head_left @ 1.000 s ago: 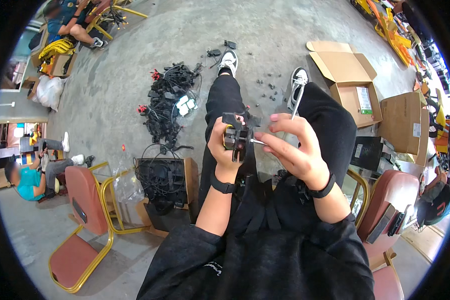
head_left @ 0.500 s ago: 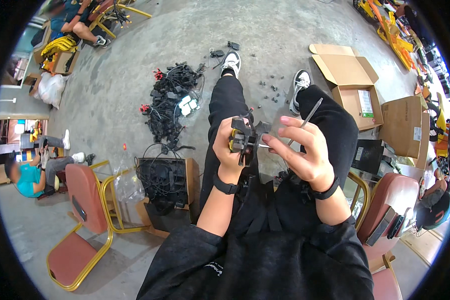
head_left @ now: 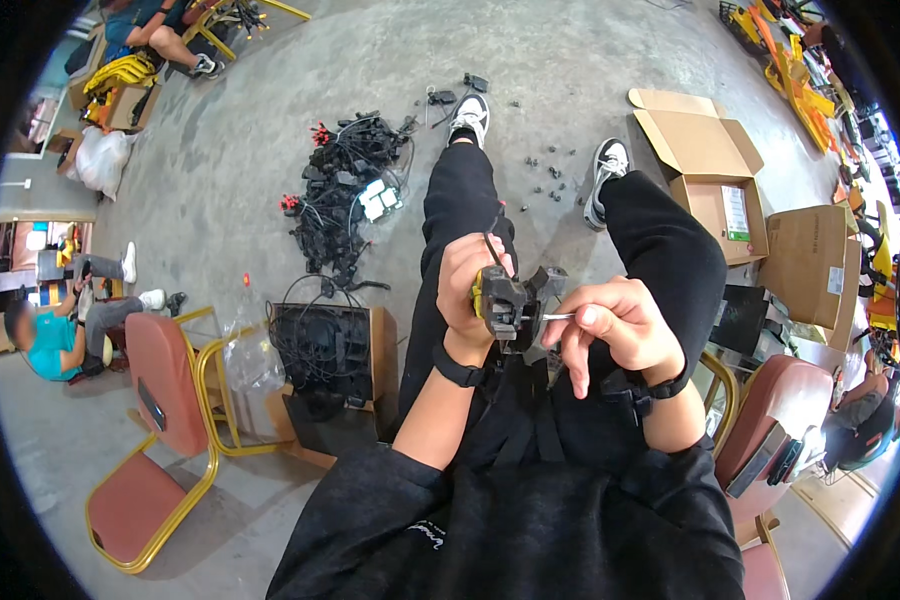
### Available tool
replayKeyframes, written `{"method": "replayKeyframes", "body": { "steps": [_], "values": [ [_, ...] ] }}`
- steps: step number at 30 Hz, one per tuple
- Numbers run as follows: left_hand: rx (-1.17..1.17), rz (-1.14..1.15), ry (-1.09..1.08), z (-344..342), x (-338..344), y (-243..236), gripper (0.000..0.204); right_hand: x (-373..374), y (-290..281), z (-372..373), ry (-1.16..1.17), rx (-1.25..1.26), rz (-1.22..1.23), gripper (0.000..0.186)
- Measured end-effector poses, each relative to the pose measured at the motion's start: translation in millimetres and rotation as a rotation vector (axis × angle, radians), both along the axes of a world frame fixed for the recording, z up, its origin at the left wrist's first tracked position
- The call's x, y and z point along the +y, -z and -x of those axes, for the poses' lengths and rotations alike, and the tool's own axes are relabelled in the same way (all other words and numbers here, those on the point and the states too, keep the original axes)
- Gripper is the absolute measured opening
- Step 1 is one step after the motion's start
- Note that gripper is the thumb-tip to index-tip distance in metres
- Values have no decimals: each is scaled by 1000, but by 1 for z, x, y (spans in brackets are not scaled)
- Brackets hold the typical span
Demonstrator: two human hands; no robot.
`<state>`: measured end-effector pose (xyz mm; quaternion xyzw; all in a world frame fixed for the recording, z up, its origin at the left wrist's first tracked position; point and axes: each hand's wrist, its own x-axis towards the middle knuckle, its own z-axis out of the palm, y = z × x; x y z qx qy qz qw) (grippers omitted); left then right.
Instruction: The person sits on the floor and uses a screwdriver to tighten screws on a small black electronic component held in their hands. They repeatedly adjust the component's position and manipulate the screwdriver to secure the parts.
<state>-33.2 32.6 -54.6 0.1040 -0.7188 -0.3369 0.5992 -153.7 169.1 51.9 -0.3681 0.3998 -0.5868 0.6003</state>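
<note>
My left hand (head_left: 463,290) is wrapped round a black clamp-like device (head_left: 511,305) with a yellow part at its left side. A thin black cable end rises from the top of the grip. My right hand (head_left: 615,330) pinches a thin metal rod (head_left: 562,317) between thumb and fingertips, its other fingers loosely bent. The rod's left end meets the right side of the device; exactly where it enters is hidden. Both hands are above my lap, between my knees.
A heap of black cabled parts (head_left: 340,190) lies on the floor at left, near a box of cables (head_left: 320,345). Small black pieces (head_left: 555,172) are scattered between my feet. An open cardboard box (head_left: 705,205) lies right. Chairs (head_left: 165,380) flank me; people (head_left: 60,335) sit at left.
My right hand has turned and dropped lower, its fingers closing in a pinch. The long grey rod that stuck up from it no longer shows. My left hand and the device shifted slightly right.
</note>
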Motion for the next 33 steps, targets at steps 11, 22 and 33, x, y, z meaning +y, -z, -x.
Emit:
{"method": "replayKeyframes", "body": {
  "steps": [11, 22, 33],
  "values": [
    [-76, -37, -59, -3, -3, -7, 36, -13, 15, -1, 330, 775, 355, 14],
    [-96, -20, -30, -4, -3, -5, 35, -10, 7, 0, 571, 1443, 635, 34],
    [-77, -54, 48, -2, -3, 0, 35, -6, 10, 2, 617, 1519, 648, 34]
  ]
}}
